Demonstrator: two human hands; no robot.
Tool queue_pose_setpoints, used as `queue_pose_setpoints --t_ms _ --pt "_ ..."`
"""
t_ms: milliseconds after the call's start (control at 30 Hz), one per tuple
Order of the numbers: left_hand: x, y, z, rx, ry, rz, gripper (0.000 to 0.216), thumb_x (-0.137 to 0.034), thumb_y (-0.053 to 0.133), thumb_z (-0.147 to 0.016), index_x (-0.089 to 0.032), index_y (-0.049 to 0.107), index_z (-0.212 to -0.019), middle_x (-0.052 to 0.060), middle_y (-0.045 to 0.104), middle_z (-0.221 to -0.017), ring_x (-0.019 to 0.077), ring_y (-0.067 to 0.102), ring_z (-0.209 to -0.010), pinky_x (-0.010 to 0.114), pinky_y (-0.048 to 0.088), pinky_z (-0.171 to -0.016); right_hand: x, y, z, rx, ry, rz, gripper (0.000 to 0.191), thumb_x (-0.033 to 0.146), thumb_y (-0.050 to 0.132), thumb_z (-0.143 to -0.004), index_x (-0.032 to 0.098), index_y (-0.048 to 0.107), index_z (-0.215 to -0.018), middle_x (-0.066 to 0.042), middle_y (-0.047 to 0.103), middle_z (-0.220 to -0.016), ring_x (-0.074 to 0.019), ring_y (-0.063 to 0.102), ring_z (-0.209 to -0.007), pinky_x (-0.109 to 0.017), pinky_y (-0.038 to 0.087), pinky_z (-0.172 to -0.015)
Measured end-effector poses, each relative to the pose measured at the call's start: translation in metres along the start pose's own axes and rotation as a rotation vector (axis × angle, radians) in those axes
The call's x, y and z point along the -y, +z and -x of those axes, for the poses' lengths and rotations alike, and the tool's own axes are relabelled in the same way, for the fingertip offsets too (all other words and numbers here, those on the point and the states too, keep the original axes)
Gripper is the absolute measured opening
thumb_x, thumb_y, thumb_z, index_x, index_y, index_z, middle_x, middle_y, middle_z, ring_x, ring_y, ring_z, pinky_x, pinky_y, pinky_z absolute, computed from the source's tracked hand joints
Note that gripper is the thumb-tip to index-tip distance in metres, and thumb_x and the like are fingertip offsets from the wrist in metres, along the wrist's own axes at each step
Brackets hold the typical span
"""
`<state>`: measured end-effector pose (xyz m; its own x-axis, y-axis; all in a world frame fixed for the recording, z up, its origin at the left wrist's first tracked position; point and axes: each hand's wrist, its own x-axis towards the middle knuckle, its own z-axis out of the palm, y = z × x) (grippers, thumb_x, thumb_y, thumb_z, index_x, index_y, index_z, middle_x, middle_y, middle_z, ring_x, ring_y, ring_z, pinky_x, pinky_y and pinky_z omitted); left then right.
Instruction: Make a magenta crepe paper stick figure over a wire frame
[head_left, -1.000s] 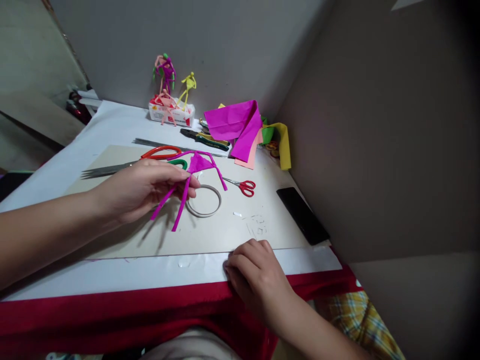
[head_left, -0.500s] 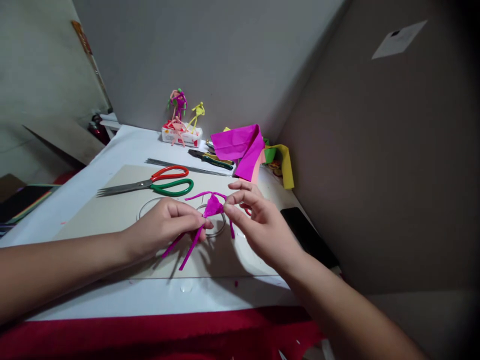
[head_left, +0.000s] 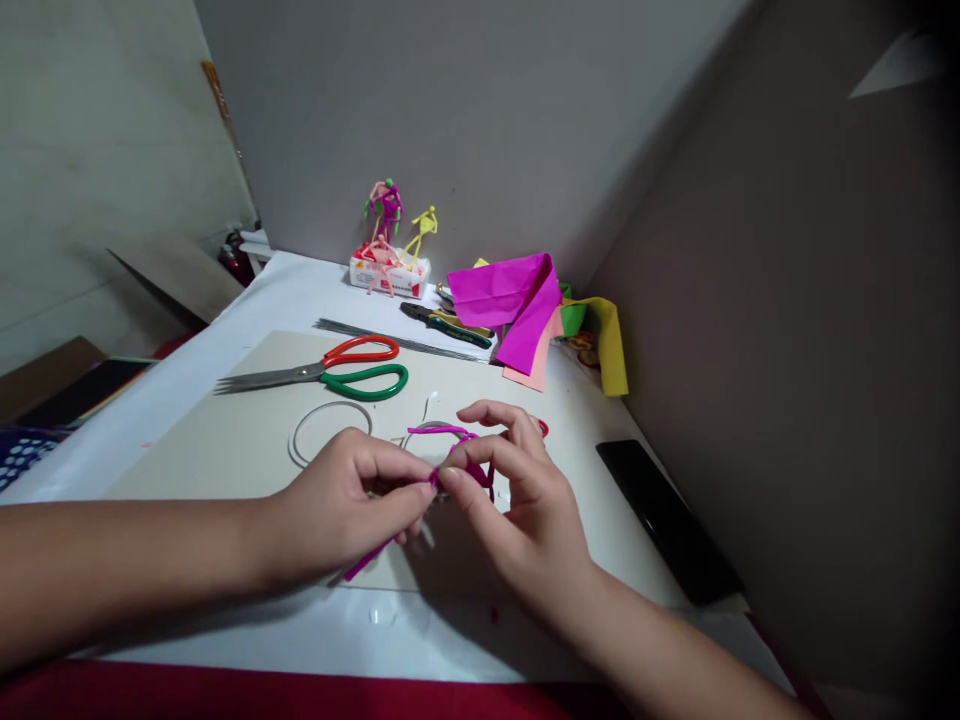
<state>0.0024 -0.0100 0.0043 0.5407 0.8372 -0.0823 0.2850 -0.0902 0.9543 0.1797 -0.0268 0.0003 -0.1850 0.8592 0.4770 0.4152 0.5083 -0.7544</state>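
Observation:
Between my two hands is a small magenta paper-wrapped figure (head_left: 475, 474) with thin limbs. My left hand (head_left: 352, 500) pinches it between thumb and forefinger near its middle, and a magenta limb sticks out below that hand. My right hand (head_left: 521, 500) closes its thumb and forefinger on the same spot, fingertips touching those of the left; its other fingers are raised. The hands hide much of the figure. Under them lies a pale board (head_left: 247, 440) with a ring of wire (head_left: 294, 440) on it. Scissors (head_left: 307, 373) with red and green handles rest beyond my left hand.
Pliers (head_left: 450, 325) and a bundle of thin wires (head_left: 360, 330) lie farther back. Strips of magenta crepe paper (head_left: 517, 300) and yellow paper (head_left: 613, 350) are piled at the right. Several small figures (head_left: 386, 208) stand around a white-and-red packet (head_left: 390, 276). A black phone (head_left: 667, 520) lies right.
My right thumb and forefinger have moved from the figure's upper part to its middle, meeting my left fingertips. The figure is turned and more covered. The view has shifted slightly left.

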Motion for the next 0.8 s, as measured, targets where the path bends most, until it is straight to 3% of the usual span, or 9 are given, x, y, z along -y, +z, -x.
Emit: queue_pose_setpoints --t_ms 100,200,467,800 --pt "-0.001 0.0 0.001 0.022 -0.011 0.078 0.018 -0.014 0.053 -0.081 -0.015 0.064 -0.066 -0.003 0.056 -0.054 0.0084 0.051 -0.049 0.018 0.041 -0.047 0.0 0.001 0.002 -0.002 -0.03 0.007 0.01 0.011 0.06 -0.083 0.02 0.062 -0.078 -0.008 0.059 -0.103 -0.0229 0.053 -0.107 -0.04 0.04 -0.092" --pt "-0.004 -0.002 0.001 0.051 -0.039 0.135 0.02 -0.013 0.054 -0.079 -0.014 0.065 -0.062 -0.001 0.059 -0.054 0.0093 0.053 -0.051 0.019 0.042 -0.051 -0.001 0.003 0.003 -0.003 -0.053 0.013 0.011 0.011 0.058 -0.084 0.02 0.062 -0.081 -0.008 0.058 -0.104 -0.0223 0.053 -0.106 -0.039 0.043 -0.09" --pt "-0.008 -0.006 -0.004 0.103 -0.249 0.33 0.025 -0.024 0.059 -0.078 -0.014 0.068 -0.057 0.002 0.065 -0.054 0.012 0.059 -0.05 0.02 0.045 -0.049 -0.001 0.008 0.006 -0.031 -0.11 0.04 0.011 0.011 0.057 -0.085 0.021 0.062 -0.083 -0.008 0.058 -0.103 -0.0221 0.055 -0.103 -0.039 0.044 -0.089" --pt "-0.014 -0.006 -0.001 0.015 -0.213 0.144 0.024 -0.021 0.059 -0.076 -0.015 0.069 -0.055 0.002 0.066 -0.053 0.013 0.058 -0.051 0.022 0.044 -0.05 0.001 0.005 0.001 0.026 0.128 -0.224 0.01 0.013 0.061 -0.082 0.02 0.063 -0.075 -0.007 0.059 -0.102 -0.0214 0.054 -0.107 -0.038 0.042 -0.093"
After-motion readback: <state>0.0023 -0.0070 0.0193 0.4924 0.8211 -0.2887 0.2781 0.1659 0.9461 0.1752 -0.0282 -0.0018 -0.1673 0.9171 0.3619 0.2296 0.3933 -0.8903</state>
